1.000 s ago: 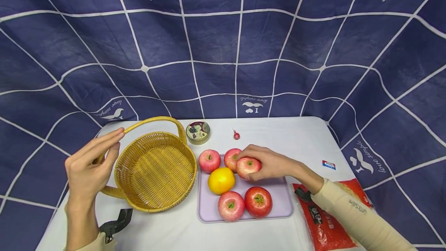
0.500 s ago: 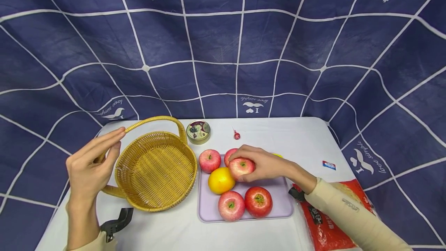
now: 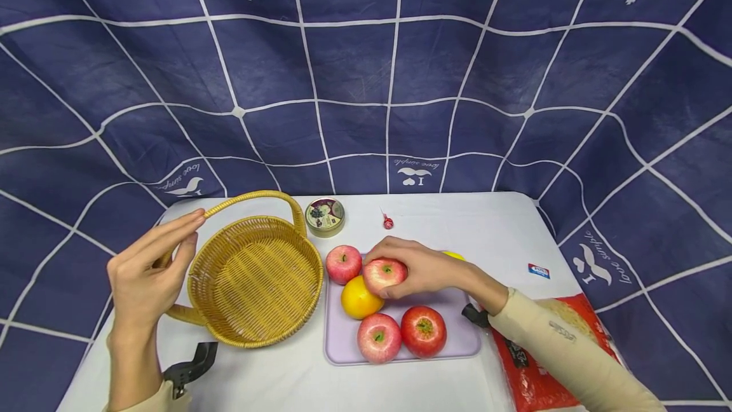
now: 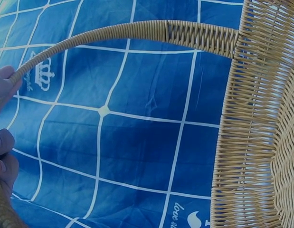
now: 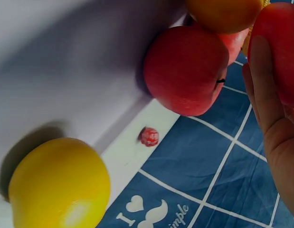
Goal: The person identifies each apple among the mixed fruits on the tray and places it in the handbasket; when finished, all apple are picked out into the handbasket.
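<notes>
1. Over the pale lilac plastic tray point(image 3: 457, 343), the right hand point(image 3: 426, 267) curls its fingers round a red-pink apple point(image 3: 384, 273), held just above a round orange point(image 3: 359, 298).
2. At the woven yellow wicker basket point(image 3: 255, 281), the left hand point(image 3: 145, 269) lies with straight fingers against the arched handle point(image 3: 254, 196).
3. Two more red apples point(image 3: 423, 330) sit at the tray's near edge, another point(image 3: 343, 264) at its far left corner.
4. Behind the tray stands a small round tin point(image 3: 325, 216).
</notes>
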Demonstrator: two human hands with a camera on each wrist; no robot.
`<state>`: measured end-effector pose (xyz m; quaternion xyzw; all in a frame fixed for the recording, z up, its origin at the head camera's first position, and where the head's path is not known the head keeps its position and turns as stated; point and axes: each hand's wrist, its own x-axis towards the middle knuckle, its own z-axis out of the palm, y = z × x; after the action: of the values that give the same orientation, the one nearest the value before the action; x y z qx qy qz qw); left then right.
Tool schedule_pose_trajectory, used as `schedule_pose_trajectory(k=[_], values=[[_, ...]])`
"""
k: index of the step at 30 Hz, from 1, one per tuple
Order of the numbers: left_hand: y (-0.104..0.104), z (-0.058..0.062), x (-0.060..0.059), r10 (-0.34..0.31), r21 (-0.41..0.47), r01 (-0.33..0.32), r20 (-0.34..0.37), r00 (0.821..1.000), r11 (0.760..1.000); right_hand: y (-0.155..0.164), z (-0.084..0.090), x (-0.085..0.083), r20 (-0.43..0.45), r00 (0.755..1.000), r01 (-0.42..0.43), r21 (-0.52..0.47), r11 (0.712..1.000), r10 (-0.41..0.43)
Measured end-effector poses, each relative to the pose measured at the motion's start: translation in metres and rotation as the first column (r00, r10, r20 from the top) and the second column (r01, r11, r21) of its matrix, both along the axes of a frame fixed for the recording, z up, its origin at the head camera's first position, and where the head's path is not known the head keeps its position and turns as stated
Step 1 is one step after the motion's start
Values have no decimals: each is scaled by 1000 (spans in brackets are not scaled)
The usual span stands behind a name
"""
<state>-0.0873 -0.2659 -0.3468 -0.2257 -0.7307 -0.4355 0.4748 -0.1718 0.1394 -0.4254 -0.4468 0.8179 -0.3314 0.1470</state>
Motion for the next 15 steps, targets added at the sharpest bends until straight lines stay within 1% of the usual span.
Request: schedule_pose_trajectory(k=[8,11,15], values=[[-1,1,1,9,-8,-9,7,1000,1000,-15,7,-1,24,999,-27,-12,1000,27],[0,1,1,0,-5,0,10,1000,1000,-22,9,-1,21,999,-34,-23,999,34],[0,1,1,4,-10,-4,11,1000,1000,-32,10,1,24,999,-45,-43,998,46]])
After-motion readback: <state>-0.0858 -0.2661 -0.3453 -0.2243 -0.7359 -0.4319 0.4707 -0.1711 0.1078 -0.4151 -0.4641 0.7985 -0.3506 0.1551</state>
